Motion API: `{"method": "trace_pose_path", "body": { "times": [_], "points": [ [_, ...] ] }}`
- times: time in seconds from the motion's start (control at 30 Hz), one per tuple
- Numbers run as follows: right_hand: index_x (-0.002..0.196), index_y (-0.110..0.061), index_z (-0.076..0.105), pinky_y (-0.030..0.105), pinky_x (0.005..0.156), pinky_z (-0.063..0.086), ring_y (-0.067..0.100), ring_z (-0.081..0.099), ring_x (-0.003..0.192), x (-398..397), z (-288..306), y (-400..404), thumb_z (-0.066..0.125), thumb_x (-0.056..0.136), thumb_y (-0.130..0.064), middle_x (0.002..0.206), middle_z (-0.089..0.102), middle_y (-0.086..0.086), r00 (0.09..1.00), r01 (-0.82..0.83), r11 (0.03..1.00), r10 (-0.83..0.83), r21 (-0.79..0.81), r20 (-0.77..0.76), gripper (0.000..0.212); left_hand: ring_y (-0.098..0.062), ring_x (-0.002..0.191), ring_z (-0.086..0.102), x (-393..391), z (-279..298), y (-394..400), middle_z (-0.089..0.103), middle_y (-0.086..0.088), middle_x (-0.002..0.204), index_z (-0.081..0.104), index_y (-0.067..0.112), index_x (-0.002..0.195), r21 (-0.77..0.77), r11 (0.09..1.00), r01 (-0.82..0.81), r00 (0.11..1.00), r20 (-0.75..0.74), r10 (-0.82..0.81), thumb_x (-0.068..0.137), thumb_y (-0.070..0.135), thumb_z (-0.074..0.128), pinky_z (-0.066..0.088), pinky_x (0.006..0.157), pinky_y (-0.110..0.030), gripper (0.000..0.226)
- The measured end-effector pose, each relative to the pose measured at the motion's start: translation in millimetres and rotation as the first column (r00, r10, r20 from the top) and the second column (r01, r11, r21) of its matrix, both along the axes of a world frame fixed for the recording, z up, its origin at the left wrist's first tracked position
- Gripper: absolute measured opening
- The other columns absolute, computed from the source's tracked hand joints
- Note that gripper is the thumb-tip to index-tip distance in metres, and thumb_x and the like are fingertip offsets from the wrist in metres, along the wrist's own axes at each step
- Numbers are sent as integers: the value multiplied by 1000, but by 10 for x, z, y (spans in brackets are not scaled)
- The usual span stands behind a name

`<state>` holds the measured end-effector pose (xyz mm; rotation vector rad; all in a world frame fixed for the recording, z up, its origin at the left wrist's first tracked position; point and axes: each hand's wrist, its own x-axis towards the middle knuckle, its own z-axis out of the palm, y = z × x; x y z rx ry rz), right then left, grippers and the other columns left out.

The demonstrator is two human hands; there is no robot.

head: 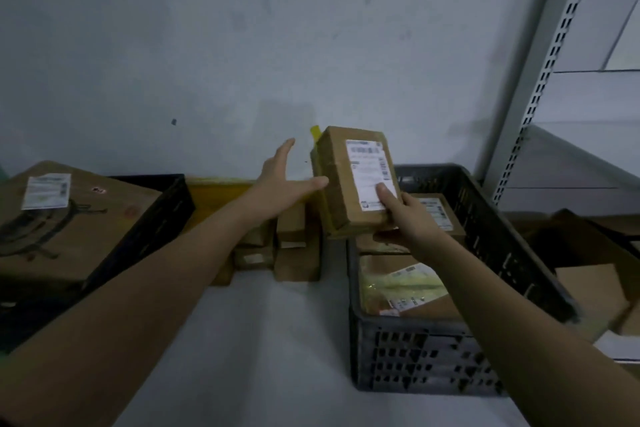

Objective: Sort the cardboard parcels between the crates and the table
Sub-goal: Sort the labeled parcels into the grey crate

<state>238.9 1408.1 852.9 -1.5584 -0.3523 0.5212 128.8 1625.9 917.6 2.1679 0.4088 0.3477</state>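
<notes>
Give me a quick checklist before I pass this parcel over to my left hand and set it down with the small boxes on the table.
1. Right hand grips the held parcel: ok, thumb on the label, fingers underneath.
2. Left hand ready: ok, open, fingertips at the parcel's left side.
3. Label readable: not ok, too blurred.
4. Parcel clear of the right crate: ok, lifted above its rim.
5. Free spot among the small boxes: cannot tell, the left forearm hides part of them.
6. Bare table in front: ok.
</notes>
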Motion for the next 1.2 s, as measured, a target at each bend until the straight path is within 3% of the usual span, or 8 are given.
{"method": "trace_pose_path", "body": {
  "times": [0.27,0.4,0.53,0.7,0.87,0.93,1.07,1.2],
  "points": [
    [140,-26,49,36,77,57,20,63,105,98,-62,-176,49,84,-78,128,61,0,991,-43,964,74,-263,110,76,-16,119,58,238,-548,-694,53,5,142,26,48,150,-562,827,-5,979,167,120,82,43,76,54,95,-42,84],
    [155,-41,16,39,94,51,16,50,121,156,-118,-170,61,87,-63,135,38,-15,969,-54,991,82,-121,231,85,-18,106,67,391,-839,-723,65,5,127,43,44,140,-727,684,-60,961,142,236,83,42,72,61,81,-43,64],
    [152,-35,30,37,103,49,16,44,130,240,-299,-148,75,84,-42,148,36,-4,882,-12,972,121,-235,456,82,-22,105,69,721,-926,-758,69,0,122,52,36,137,-773,633,-50,956,145,253,90,37,65,59,86,-49,48],
    [143,-25,48,18,95,47,9,50,121,576,-389,-295,79,83,-22,133,48,-9,839,200,966,-81,-166,539,68,-13,113,64,1191,-965,-851,65,13,126,46,47,140,-597,802,25,990,127,63,94,56,51,55,80,-31,48],
    [142,-24,51,32,93,55,16,56,117,1011,-477,-496,80,82,-22,136,53,3,842,365,912,-236,-189,486,67,-31,143,31,1475,-1292,-691,26,-2,161,21,37,155,154,967,-202,972,-93,217,99,60,33,32,112,-54,61],
    [141,-25,53,33,96,52,18,57,117,1232,-522,-613,83,80,-22,137,54,7,830,420,871,-256,-255,495,69,-38,142,32,1510,-1457,-603,11,-7,165,5,38,157,142,986,-90,961,-249,123,98,58,42,37,109,-52,73],
    [139,-27,55,47,99,51,24,58,119,1600,-632,-741,87,75,-26,134,58,8,820,464,782,-201,-416,536,72,-28,103,61,1561,-1648,-539,57,-9,132,1,43,155,20,1000,17,975,-221,-12,92,28,61,52,83,-39,88],
    [141,-25,52,47,100,51,26,56,124,1859,-730,-729,85,77,-18,139,55,8,853,414,771,-141,-484,503,73,-17,86,56,1563,-1719,-509,59,-5,121,-1,47,153,0,1000,-17,979,-203,17,90,13,56,47,68,-31,92]
  ]
}}
